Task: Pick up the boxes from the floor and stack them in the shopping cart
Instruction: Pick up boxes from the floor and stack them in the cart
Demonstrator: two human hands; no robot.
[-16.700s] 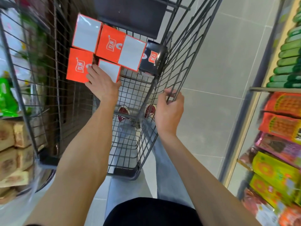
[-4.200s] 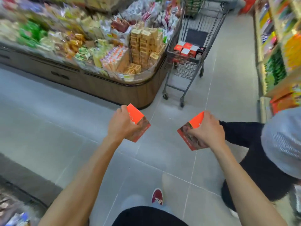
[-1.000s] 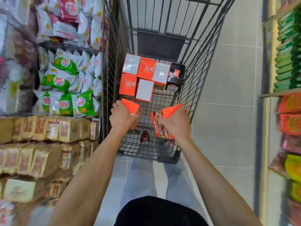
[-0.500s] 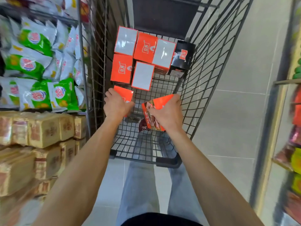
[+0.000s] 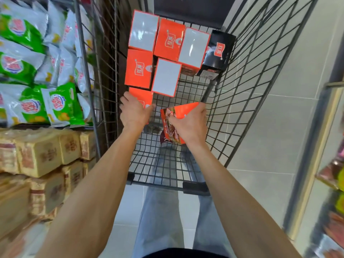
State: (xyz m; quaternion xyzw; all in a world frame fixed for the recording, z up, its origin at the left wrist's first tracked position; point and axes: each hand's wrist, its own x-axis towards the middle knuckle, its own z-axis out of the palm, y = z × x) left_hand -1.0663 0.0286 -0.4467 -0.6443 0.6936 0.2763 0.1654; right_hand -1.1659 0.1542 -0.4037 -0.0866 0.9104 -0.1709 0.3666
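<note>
From the head view, both hands are down inside the shopping cart (image 5: 242, 101), toward its handle end. The left hand (image 5: 135, 113) grips a small orange box (image 5: 142, 98) from above, with its fingers (image 5: 125, 98) curled over the box's left edge and the thumb on the right side. It is setting the box by the left wire wall, just beside the front row of the stacked boxes (image 5: 138, 68); I cannot tell whether they touch. The right hand (image 5: 189, 125) holds a second orange box (image 5: 178, 113) tilted, with its picture face toward the camera. Its fingers (image 5: 175, 120) are wrapped round that face, above the cart's wire floor and apart from the stack. A black box (image 5: 218, 49) stands at the stack's right end. Each box fits one hand, so they are probably light. The cardboard looks stiff with crisp corners, and the glossy faces may be slightly slick. They are best held across two opposite narrow sides rather than by a corner, which could dent. They should be lowered flat so the wire grid does not tip them.
</note>
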